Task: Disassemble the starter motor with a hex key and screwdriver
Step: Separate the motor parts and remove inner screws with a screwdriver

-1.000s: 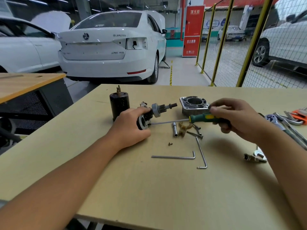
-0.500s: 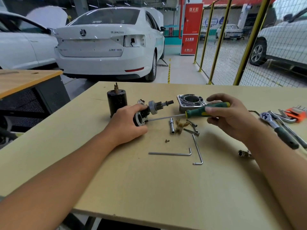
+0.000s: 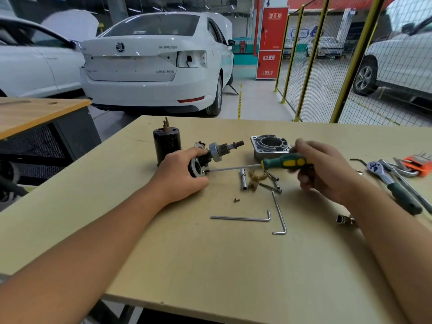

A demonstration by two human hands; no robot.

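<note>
Starter motor parts (image 3: 211, 157) on tan workbench (image 3: 210, 265), white cars (image 3: 154, 64) behind

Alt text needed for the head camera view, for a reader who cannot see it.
At a workbench, a person's left hand holds a starter motor part while the right hand grips a green and yellow screwdriver, its tip at the part's end plate. Two hex keys, a loose screw and a black motor can lie nearby.
</note>
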